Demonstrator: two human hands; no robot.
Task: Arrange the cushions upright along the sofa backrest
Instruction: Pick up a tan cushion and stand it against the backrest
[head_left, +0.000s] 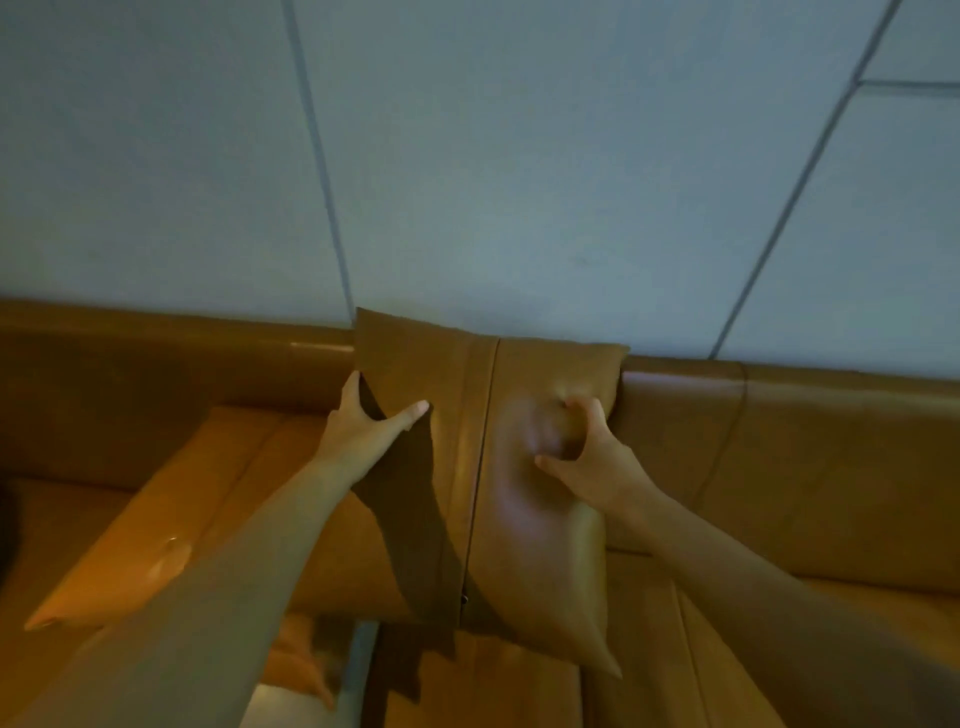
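While the left hand (366, 431) pinches the cushion (488, 441) edge, the right hand (587, 447) clenches its face — propping it upright against the backrest (779, 415).

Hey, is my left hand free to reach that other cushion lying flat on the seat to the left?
Probably not yet: the left hand is gripping the upright cushion's edge. Otherwise nothing blocks the flat cushion.

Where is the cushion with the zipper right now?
In the head view's middle, the zippered cushion stands against the sofa backrest, gripped by the left hand and right hand.
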